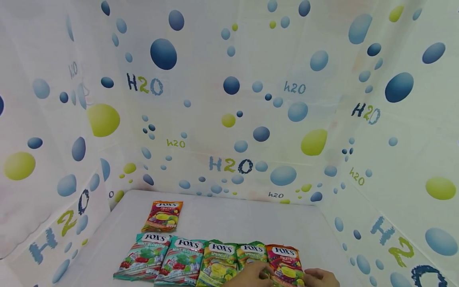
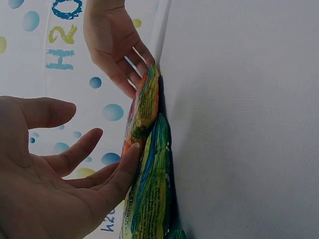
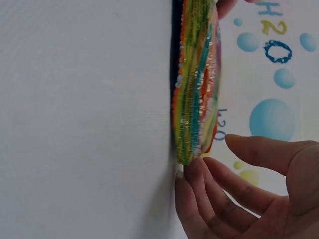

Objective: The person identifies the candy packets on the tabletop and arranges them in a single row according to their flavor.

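A red-and-orange Fox's Fruits candy bag (image 1: 285, 265) lies flat at the right end of a row of candy bags. My left hand (image 1: 252, 275) is at its left edge, over the lower part of a green Spring Tea bag (image 1: 251, 252). In the left wrist view its fingers (image 2: 122, 172) touch where the two bags meet, thumb held away. On the other side, my right hand (image 1: 320, 278) touches the Fruits bag's right edge with its fingertips (image 3: 187, 186), and its thumb stands apart from the bag. Neither hand is curled round anything.
Leftward in the row lie another green Spring Tea bag (image 1: 218, 265) and two teal Mint Blossom bags, one in the middle (image 1: 183, 261) and one leftmost (image 1: 145, 257). Behind them lies a second Fruits bag (image 1: 163, 216). A bubble-patterned curtain (image 1: 201, 119) encloses the white table (image 1: 229, 217).
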The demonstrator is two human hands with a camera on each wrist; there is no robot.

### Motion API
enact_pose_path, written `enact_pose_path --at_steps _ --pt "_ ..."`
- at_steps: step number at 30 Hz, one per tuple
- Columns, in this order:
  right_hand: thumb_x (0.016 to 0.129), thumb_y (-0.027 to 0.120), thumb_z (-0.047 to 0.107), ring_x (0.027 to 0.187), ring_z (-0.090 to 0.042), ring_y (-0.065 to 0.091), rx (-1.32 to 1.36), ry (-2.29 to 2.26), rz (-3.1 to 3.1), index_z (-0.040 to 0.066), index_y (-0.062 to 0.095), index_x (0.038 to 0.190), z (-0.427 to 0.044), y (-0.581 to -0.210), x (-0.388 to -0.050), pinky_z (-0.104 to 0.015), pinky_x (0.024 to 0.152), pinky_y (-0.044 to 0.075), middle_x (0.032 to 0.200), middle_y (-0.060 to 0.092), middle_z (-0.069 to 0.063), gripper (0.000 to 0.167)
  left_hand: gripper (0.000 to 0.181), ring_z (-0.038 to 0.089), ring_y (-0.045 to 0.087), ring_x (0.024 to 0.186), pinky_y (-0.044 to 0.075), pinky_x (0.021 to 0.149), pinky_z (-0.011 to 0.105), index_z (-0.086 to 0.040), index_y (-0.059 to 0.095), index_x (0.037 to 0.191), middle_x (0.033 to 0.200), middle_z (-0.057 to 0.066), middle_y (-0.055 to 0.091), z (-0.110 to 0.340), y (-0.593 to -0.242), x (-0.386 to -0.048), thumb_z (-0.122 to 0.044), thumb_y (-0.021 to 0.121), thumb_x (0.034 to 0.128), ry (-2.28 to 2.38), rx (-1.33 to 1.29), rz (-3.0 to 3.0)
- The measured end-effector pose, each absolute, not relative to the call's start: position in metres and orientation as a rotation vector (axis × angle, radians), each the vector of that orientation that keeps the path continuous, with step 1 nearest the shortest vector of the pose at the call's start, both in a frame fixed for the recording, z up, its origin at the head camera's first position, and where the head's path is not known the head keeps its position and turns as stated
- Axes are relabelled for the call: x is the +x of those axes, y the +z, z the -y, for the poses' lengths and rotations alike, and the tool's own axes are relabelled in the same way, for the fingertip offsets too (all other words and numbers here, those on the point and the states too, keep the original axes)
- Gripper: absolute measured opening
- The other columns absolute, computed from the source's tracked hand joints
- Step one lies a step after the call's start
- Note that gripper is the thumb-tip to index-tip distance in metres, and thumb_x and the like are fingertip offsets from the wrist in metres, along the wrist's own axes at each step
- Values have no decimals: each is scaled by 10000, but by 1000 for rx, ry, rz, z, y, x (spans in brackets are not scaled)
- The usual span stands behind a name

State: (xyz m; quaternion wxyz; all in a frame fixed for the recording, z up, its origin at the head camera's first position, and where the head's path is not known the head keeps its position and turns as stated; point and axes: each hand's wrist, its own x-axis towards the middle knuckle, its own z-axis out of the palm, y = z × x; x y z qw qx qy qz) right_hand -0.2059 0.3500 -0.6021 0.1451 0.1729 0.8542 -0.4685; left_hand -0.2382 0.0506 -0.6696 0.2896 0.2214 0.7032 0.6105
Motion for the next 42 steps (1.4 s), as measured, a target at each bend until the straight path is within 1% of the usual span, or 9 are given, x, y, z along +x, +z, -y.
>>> enact_pose_path --at_steps 9,14,21,29,30,33,37,40,42 --pt "931 788 331 865 -255 714 490 -1381 -2604 -56 700 1218 -334 -570 -206 -454 797 641 1050 748 -183 490 197 71 680 956 584 798 289 -228 694 1154 1151 -88 641 -37 -645 -229 -345 695 996 1684 674 -1917" --pt "977 725 278 915 -310 736 402 -1454 -2627 -96 681 1226 -324 -559 -208 -455 797 641 1054 748 -198 451 203 119 684 1054 600 860 356 -186 687 1189 1242 -64 636 -28 -627 -224 -285 653 1015 1708 668 -1958" --pt "913 776 511 939 -329 734 368 -1517 -2636 -86 684 1228 -312 -547 -219 -475 804 638 1075 741 -202 682 199 84 677 1070 604 814 328 -265 684 1183 1269 -116 629 -19 -659 -251 -364 680 1010 1755 691 -1917" --pt "981 733 341 963 -310 731 400 -1598 -2613 -59 697 1240 -289 -535 -231 -439 824 637 1073 751 -160 478 199 83 675 1058 597 784 334 -294 693 1183 1307 -78 574 -3 -659 -259 -372 699 999 1800 692 -1987" --pt "984 729 338 980 -326 732 383 -1604 -2614 -56 697 1242 -286 -533 -233 -446 831 636 1077 752 -162 472 209 77 670 1069 593 787 324 -298 686 1194 1314 -77 568 1 -653 -257 -385 688 1004 1806 699 -1994" --pt "987 722 332 993 -339 740 324 -1629 -2629 -46 707 1236 -275 -528 -239 -458 842 633 1067 761 -147 454 226 181 669 1140 602 835 395 -199 670 1229 1349 3 555 10 -616 -239 -299 653 1028 1810 669 -2048" --pt "982 733 331 970 -318 748 257 -1682 -2637 -37 725 1214 -258 -522 -248 -475 864 627 1041 771 -115 435 240 196 651 1173 609 823 420 -209 665 1242 1394 14 534 22 -618 -248 -321 649 1030 1835 624 -2054" --pt "976 747 316 929 -284 750 216 -1732 -2623 -28 741 1184 -245 -518 -252 -483 868 626 1036 771 -119 402 242 99 647 1122 593 756 343 -295 649 1260 1407 -43 526 31 -648 -269 -404 615 1046 1846 675 -2070" --pt "972 755 305 898 -256 752 185 -1760 -2616 -18 752 1163 -237 -516 -255 -469 851 632 1031 773 -122 376 269 177 655 1134 595 767 398 -225 644 1278 1435 39 525 39 -628 -259 -369 611 1054 1843 666 -2122"
